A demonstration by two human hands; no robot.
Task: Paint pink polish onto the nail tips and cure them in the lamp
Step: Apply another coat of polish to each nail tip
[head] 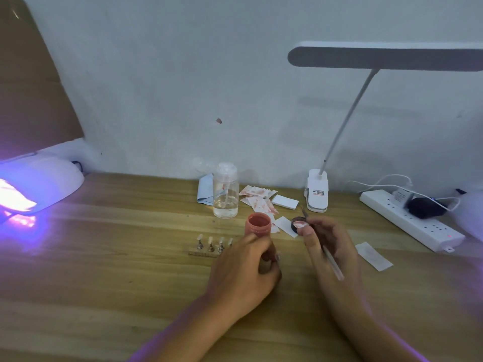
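Frame centre: left hand (243, 270) grips the open pink polish jar (257, 224); right hand (332, 246) pinches a thin brush (332, 261), thumb against a dark lid (299, 222).

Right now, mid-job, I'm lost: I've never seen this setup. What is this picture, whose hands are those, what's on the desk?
No machine here: one camera on a person's head looks down at their bare hands. The right hand has its grip on a thin brush; the left hand is curled near an open pink jar, and whether it holds anything I cannot tell. On the wooden desk: nail tips on a small stand, a clear bottle, stained wipes, a clip lamp, a power strip. The curing lamp glows purple at far left.
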